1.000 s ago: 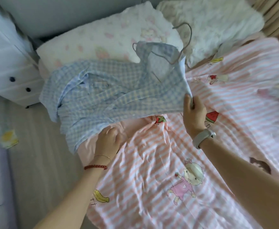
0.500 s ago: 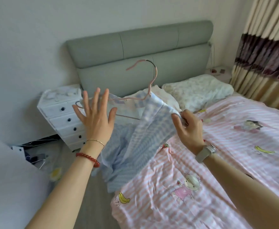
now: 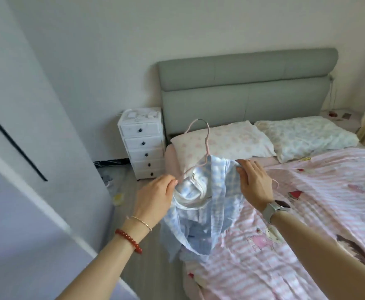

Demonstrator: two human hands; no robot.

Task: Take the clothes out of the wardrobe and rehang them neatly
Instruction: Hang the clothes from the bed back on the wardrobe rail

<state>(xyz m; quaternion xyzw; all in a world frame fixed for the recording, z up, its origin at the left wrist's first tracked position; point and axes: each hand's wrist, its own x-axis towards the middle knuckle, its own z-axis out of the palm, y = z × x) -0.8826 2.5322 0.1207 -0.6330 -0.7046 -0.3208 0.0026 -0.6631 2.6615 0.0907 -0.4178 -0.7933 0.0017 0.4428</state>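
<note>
Your left hand (image 3: 155, 191) and right hand (image 3: 253, 180) each pinch a shoulder of the blue checked shirt (image 3: 201, 204), settling it on the pink hanger (image 3: 201, 146) above the bed (image 3: 307, 213).

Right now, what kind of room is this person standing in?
Most likely a bedroom: a bed with a padded grey headboard, two pillows, and a small white drawer chest beside it.

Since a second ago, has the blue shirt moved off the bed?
Yes. The blue shirt was lying on the bed; now both hands hold it up on its hanger over the bed's edge.
</note>
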